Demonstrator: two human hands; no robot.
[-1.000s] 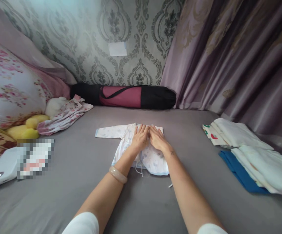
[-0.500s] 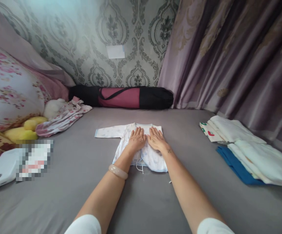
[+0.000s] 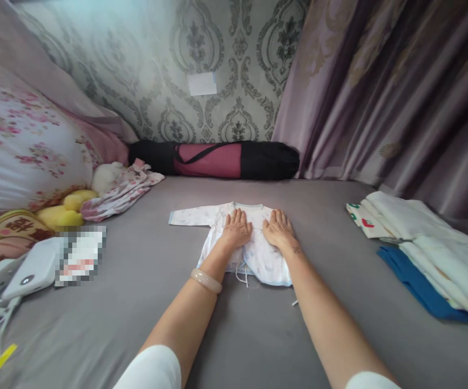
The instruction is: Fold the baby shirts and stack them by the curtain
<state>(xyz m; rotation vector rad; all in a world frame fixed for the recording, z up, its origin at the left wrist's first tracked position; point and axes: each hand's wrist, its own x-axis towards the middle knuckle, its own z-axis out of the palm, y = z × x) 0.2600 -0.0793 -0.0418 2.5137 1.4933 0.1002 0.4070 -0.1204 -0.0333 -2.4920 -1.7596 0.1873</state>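
Observation:
A small white baby shirt (image 3: 253, 254) lies flat on the grey bed sheet (image 3: 136, 302), one sleeve stretched out to the left and the right side folded in. My left hand (image 3: 237, 228) rests flat on the shirt's upper middle, fingers stretched out. My right hand (image 3: 279, 229) lies flat on the shirt's folded right side, fingers also extended. A pale bangle (image 3: 205, 281) sits on my left wrist. Neither hand grips anything.
Folded white cloths and a blue one (image 3: 420, 243) are stacked at the right by the curtain. A black-and-maroon rolled bag (image 3: 217, 160) lies against the wall. Floral pillow, plush toys and a patterned garment (image 3: 120, 192) are at the left, with a white device (image 3: 31, 268) and cables.
My hands have slid apart across the shirt, the right one moving outward to the right side. The view has shifted slightly.

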